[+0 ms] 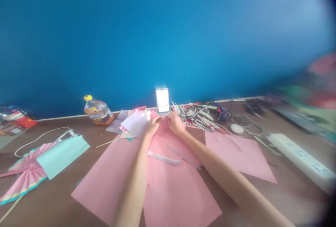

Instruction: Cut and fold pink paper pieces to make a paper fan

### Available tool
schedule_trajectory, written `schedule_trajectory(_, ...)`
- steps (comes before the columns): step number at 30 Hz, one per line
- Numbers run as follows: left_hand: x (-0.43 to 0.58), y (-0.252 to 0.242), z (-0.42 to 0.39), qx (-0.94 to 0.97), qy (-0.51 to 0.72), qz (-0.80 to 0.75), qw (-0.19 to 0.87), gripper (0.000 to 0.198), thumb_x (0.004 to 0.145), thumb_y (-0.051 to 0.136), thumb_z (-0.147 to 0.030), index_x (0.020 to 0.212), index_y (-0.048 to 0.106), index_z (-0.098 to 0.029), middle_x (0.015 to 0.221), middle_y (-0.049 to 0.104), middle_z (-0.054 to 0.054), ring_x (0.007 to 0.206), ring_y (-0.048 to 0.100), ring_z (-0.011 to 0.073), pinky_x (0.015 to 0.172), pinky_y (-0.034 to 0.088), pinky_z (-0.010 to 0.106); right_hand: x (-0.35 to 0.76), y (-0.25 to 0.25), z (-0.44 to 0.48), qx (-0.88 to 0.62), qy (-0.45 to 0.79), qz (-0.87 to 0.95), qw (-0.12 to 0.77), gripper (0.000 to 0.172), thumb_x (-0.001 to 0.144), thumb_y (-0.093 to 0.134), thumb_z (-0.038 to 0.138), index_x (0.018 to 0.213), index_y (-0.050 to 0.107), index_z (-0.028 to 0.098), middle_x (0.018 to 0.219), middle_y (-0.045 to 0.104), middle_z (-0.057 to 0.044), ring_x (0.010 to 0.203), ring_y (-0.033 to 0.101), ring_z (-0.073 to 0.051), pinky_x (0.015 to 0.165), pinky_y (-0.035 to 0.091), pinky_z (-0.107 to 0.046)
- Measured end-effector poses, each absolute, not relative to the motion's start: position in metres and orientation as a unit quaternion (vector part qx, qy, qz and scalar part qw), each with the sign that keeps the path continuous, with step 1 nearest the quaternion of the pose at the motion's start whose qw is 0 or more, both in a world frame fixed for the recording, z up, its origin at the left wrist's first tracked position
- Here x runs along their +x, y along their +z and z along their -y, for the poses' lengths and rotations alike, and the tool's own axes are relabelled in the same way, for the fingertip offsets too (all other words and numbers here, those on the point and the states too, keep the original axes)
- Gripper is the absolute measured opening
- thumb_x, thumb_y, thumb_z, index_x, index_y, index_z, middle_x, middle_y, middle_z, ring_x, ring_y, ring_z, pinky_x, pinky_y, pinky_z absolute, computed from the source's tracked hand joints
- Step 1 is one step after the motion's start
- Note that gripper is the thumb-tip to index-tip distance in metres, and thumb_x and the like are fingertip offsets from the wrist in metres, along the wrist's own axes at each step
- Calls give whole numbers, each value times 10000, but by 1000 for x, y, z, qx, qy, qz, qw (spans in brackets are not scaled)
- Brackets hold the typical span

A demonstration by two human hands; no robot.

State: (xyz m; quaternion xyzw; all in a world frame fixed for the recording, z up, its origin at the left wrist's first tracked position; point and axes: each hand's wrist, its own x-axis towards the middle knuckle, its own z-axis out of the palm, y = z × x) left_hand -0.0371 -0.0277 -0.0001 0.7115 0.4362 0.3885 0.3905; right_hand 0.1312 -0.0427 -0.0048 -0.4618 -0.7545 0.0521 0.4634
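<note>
Both my arms reach forward over pink paper sheets (173,188) spread on a brown floor. My left hand (153,123) and my right hand (175,122) meet at the far end of a pink sheet (168,139), fingers curled down onto its top edge. A pale lilac sheet (135,123) lies just left of my left hand. The picture is blurred, so the grip is unclear.
A plastic bottle with a yellow cap (97,111) stands by the blue wall. A folded pink paper fan (26,174) under a pale green sheet (61,155) lies at left. Tools, cables and paper strips (207,115) clutter the right; a white power strip (301,158) lies further right.
</note>
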Motion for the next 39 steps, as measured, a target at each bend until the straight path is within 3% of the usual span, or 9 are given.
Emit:
schedule_trajectory(12, -34, -3, 27, 723, 389, -424, 384, 350, 886, 467, -405, 1109, 661, -216, 1060, 695, 38, 995, 622, 209, 930, 444, 334, 129, 0, 52, -471, -9, 767, 436, 269, 966, 400, 282, 974, 657, 203, 953, 642, -87, 892, 526, -229, 799, 419, -345)
schedule_trajectory(39, -31, -9, 23, 713, 383, -432, 399, 366, 848, 522, -446, 1102, 664, -224, 1094, 695, 39, 1046, 618, 228, 955, 440, 341, 127, -3, 49, -534, 11, 745, 400, 222, 963, 403, 255, 867, 600, 216, 893, 618, -54, 892, 520, -197, 636, 350, -266)
